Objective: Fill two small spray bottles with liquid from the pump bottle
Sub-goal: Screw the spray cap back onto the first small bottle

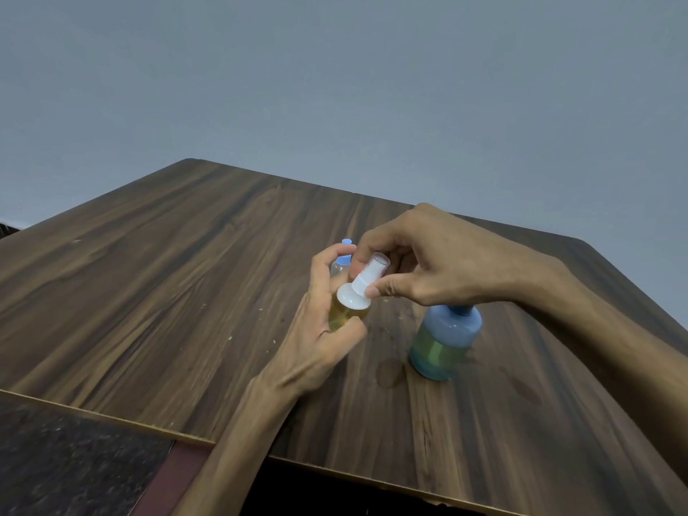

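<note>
Over the bench's [156, 292] near edge, our left hand [324, 329] grips a small spray bottle [348, 314] of amber liquid.
Our right hand [428, 262] pinches its white spray cap [366, 279]. The pump bottle [445, 338] stands just right; a second spray bottle [341, 263] waits behind.

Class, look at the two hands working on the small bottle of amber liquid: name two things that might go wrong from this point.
1. The left hand holds the small clear bottle of amber liquid tilted while the right hand pinches its white spray cap; if the cap is loose, liquid may spill.
2. The right forearm passes over the large blue pump bottle; lowering it could knock the bottle over.
</note>
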{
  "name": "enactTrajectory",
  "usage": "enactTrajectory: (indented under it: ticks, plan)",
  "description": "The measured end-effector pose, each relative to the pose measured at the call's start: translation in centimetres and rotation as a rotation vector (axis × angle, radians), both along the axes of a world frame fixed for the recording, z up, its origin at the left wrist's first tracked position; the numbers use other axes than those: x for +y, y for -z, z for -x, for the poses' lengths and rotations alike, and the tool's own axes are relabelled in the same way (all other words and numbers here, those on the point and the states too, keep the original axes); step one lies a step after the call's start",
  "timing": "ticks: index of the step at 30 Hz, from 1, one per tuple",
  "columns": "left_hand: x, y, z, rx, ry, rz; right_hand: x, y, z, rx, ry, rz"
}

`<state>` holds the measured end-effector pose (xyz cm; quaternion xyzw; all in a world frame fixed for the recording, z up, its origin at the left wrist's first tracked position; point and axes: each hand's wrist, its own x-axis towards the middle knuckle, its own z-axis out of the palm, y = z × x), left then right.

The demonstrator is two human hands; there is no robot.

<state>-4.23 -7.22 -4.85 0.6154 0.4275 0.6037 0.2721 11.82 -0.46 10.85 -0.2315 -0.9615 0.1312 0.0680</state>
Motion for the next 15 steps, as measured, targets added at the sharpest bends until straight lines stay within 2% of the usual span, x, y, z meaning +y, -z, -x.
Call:
enactTrajectory:
  ticks: [5, 10, 15]
  plan:
    - [-0.12, -0.08, 0.03, 0.004, 0.006, -0.015, -0.14, -0.32, 0.20, -0.015, -0.024, -0.035]
    - [0.00, 0.18, 0.03, 0.006, 0.017, 0.005, -0.29, -0.18, 0.34, -0.016, 0.068, 0.054]
    - [-0.04, 0.14, -0.12, 0.025, 0.041, -0.005, -0.74, -0.18, 0.92, -0.068, 0.134, 0.013]
